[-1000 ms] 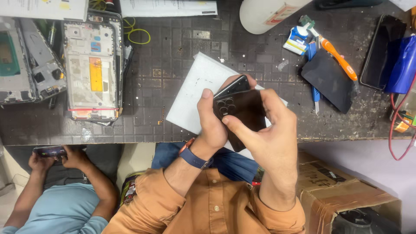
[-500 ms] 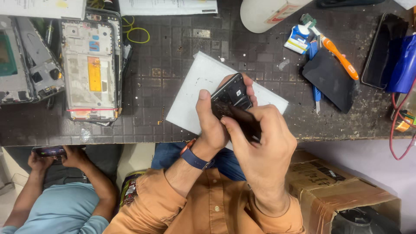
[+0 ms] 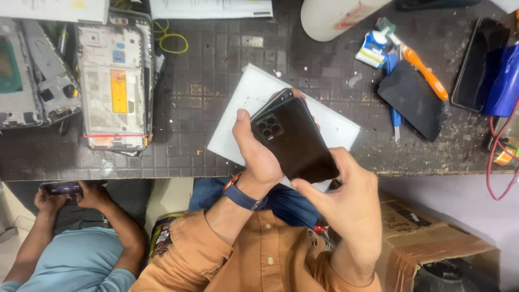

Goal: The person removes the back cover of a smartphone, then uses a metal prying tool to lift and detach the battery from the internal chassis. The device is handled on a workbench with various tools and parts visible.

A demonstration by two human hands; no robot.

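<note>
The left hand (image 3: 259, 157) grips a black phone (image 3: 294, 140) from its left edge, thumb up along the side by the camera cluster, the other fingers hidden behind it. The right hand (image 3: 348, 200) pinches the phone's lower end, thumb on the back cover, fingers curled underneath. The phone hangs tilted above a white pad (image 3: 248, 103), over the near edge of the bench (image 3: 216, 59).

Risks, as I judge them: the back cover looks slightly lifted at the top edge, so a hard pull by the thumb could crack it or strain whatever joins it to the body. The phone is held past the bench edge, so a slip would drop it toward the lap or the cardboard box (image 3: 432, 238) rather than the pad. Grit on the bench could scratch the cover if it is set down off the pad.

Count: one phone in hand, one white pad, two opened phone frames (image 3: 113, 81) at left, one dark panel (image 3: 411, 97), one orange tool (image 3: 424, 73), one dark phone (image 3: 478, 65) at right, one other person's phone (image 3: 60, 187), held in two hands
</note>
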